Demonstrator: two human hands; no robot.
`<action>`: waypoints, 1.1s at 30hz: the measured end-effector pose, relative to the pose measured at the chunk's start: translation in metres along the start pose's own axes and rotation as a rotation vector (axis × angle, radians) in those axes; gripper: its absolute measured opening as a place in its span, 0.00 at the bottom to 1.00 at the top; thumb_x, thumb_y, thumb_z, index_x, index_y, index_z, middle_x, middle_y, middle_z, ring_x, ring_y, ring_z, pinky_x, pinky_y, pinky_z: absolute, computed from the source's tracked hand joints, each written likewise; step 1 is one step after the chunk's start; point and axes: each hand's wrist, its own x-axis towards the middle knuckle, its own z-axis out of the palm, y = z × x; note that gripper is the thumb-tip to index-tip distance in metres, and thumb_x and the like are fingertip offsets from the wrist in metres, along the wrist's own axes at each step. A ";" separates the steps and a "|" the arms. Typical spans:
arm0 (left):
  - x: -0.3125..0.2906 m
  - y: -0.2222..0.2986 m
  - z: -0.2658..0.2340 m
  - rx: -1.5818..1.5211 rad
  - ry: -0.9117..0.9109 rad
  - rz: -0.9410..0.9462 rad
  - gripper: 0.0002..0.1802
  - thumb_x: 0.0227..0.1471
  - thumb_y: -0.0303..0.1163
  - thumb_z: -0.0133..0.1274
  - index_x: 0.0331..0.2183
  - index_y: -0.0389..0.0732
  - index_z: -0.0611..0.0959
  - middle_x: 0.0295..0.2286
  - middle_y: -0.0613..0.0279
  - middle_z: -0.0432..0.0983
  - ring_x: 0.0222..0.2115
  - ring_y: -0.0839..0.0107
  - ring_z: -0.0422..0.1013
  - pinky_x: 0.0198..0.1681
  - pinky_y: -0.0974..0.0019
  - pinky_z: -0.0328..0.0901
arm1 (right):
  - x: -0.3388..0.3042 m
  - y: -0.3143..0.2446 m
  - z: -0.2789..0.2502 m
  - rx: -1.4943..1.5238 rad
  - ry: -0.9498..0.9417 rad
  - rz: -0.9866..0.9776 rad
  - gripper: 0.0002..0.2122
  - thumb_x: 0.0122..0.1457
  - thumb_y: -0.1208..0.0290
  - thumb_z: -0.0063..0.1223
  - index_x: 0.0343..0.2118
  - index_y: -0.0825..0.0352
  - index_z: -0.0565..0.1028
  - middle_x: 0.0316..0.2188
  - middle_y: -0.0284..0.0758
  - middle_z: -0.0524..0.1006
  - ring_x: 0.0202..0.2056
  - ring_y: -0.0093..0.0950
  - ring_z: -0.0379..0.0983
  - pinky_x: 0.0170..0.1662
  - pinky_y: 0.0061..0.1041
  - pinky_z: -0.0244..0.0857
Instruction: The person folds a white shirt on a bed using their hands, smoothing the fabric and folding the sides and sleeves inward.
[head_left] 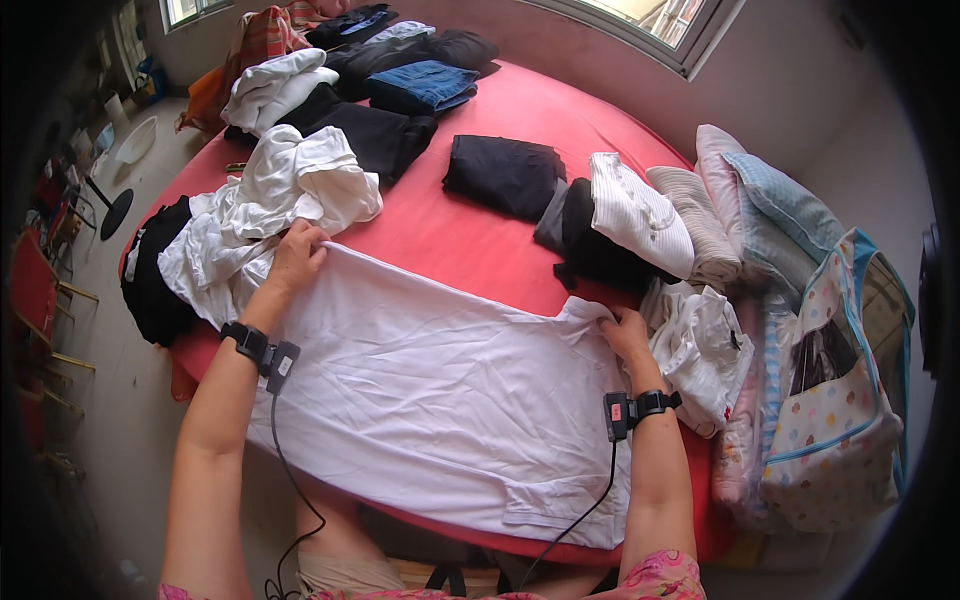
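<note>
Room: pale walls, a window (655,25) on the far side, and a big pink-covered surface (405,230) with clothes heaped around its far and side edges.
White garment (430,385): spread over the near part of that pink cover, right in front of the person, mostly flat but pretty wrinkly.
Left hand (297,258): thumb and fingers pinched together on the far left corner, just beside a crumpled white pile (315,175). I'd watch that the pile doesn't get dragged along, white on white is easy to mix up.
Right hand (628,335): fingers closed on the far right corner, where the cloth is kinda bunched. Honestly I'd shake that lump out and regrip right at the edge.
Far edge: sags a bit before the right hand. A gentle, even pull outward from both sides should straighten it.
Creases: all through the middle. Tension first, then a flat palm from the center out, imo.
Near right corner: looks like a doubled bit there, can't tell if it's a sleeve or a hem. Worth squaring up.
Black cables (289,455): run down from both wrist units (282,366) over the cloth, so I'd lift them clear to avoid a snag.
</note>
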 end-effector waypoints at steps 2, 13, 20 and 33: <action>0.004 -0.004 0.003 -0.087 0.024 -0.019 0.06 0.41 0.23 0.53 0.28 0.36 0.79 0.29 0.57 0.69 0.28 0.62 0.71 0.34 0.65 0.67 | -0.004 0.002 -0.009 0.164 0.014 0.107 0.13 0.46 0.71 0.54 0.35 0.70 0.77 0.35 0.44 0.76 0.40 0.32 0.73 0.43 0.26 0.64; -0.046 0.013 -0.034 -0.077 0.145 0.066 0.06 0.39 0.17 0.52 0.26 0.33 0.76 0.31 0.55 0.69 0.29 0.61 0.71 0.32 0.66 0.68 | -0.118 -0.016 -0.052 -0.094 0.274 -0.642 0.09 0.49 0.78 0.53 0.35 0.65 0.77 0.32 0.39 0.77 0.34 0.38 0.72 0.40 0.32 0.66; -0.125 0.009 -0.056 -0.055 0.182 0.154 0.09 0.37 0.16 0.53 0.27 0.35 0.76 0.37 0.54 0.67 0.31 0.60 0.71 0.31 0.65 0.68 | -0.221 0.005 -0.044 -0.231 0.265 -0.705 0.12 0.47 0.81 0.53 0.37 0.64 0.76 0.33 0.36 0.77 0.36 0.35 0.73 0.39 0.31 0.67; -0.180 0.014 -0.054 0.152 0.057 0.069 0.08 0.41 0.20 0.53 0.29 0.40 0.77 0.42 0.56 0.67 0.37 0.55 0.70 0.37 0.60 0.67 | -0.257 0.052 0.002 -0.019 0.257 -0.469 0.13 0.44 0.83 0.50 0.35 0.64 0.76 0.33 0.38 0.76 0.38 0.37 0.71 0.43 0.32 0.65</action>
